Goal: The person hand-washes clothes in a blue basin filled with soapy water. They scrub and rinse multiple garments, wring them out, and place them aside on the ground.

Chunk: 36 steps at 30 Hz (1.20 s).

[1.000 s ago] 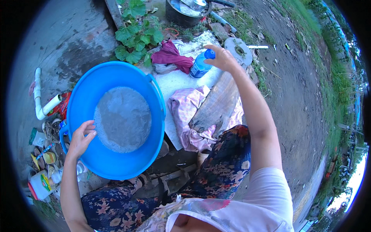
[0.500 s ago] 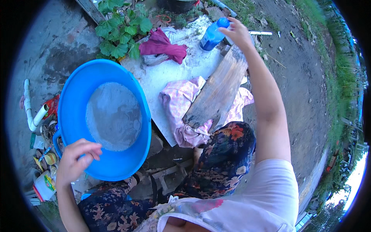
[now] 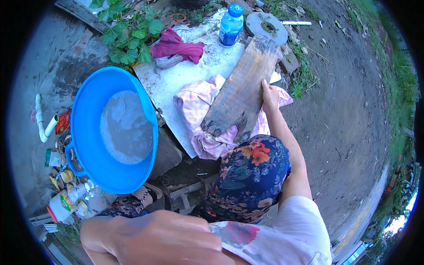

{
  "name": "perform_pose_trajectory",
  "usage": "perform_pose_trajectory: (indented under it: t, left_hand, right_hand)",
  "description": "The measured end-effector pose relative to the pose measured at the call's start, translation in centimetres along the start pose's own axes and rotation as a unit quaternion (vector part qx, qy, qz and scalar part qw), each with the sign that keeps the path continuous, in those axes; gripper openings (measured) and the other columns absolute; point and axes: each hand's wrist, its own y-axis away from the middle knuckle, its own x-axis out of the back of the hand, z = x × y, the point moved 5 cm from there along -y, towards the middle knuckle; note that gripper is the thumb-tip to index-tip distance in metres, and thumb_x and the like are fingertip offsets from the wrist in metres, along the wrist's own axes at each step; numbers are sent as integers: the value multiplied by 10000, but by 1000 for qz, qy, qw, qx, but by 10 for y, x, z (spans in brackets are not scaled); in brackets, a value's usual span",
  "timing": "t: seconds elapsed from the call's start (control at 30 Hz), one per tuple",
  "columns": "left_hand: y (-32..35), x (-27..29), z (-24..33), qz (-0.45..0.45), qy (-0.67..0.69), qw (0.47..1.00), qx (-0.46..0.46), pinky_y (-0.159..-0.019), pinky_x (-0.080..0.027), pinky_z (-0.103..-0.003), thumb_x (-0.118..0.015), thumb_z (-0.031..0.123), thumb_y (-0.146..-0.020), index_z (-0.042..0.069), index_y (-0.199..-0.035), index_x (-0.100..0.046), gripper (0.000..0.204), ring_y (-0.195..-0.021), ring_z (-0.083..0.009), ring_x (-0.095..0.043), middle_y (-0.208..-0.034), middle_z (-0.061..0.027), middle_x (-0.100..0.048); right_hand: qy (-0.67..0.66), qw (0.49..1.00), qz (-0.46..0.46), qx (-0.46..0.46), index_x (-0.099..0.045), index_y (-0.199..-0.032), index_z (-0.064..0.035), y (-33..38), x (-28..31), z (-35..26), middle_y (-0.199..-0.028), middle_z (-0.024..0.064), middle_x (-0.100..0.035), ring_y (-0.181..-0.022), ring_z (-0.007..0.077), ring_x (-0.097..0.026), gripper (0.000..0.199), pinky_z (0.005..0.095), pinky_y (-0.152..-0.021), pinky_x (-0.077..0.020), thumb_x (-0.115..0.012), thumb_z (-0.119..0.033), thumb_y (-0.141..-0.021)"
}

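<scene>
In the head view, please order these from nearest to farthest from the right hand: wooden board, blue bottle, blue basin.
From the right hand:
1. Wooden board, touching the hand, just left of it.
2. Blue bottle, beyond it, at the top.
3. Blue basin, far left.

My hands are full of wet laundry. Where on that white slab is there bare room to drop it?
The bare patch of the white slab lies between the red cloth, the pink cloth and the blue basin. A smaller patch lies by the bottle. The near end is crowded: the board under the right hand covers the pink cloth.
</scene>
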Motion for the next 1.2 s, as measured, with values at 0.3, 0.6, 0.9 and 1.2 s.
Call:
perform_pose_trajectory:
  t: [0.3, 0.6, 0.9, 1.2]
  left_hand:
    - [-9, -16, -23, 118, 13, 992, -31, -510, -400, -337, -602, 56, -687, 62, -793, -625, 108, -557, -238, -551, -715, -63, -610]
    - [59, 55, -211, 262, -196, 882, 339, -685, -482, -245, -550, 12, -828, 7, -1074, -596, 251, -768, -81, -569, -954, -39, -600]
    - [125, 72, -330, 376, -178, 791, 449, -609, -491, -275, -694, 156, -785, 7, -1158, -526, 435, -626, -135, -620, -1027, -109, -607]
    - [116, 79, -273, 289, -339, 855, 266, -704, -522, -319, -697, 176, -771, 6, -1135, -565, 423, -749, -208, -652, -1085, -147, -593]
  right_hand:
    - [-257, 961, -103, -16, -504, -1203, 82, -61, 20, -122, -1125, 191, -605, -972, 297, -624, 461, 436, -849, -516, -588, -270, -918]
    - [-103, 992, -49, -53, -600, -972, -21, -124, 22, -91, -825, 79, -634, -738, 170, -622, 280, 307, -593, -495, -600, -291, -897]
    - [440, 817, -322, 188, -644, -884, 56, 115, 15, -10, -784, 220, -658, -806, 345, -654, 432, 386, -750, -500, -653, -374, -840]
    - [168, 894, -242, 338, -650, -953, -42, 139, 45, -292, -799, -39, -569, -710, 78, -492, 337, 263, -653, -415, -554, -363, -917]
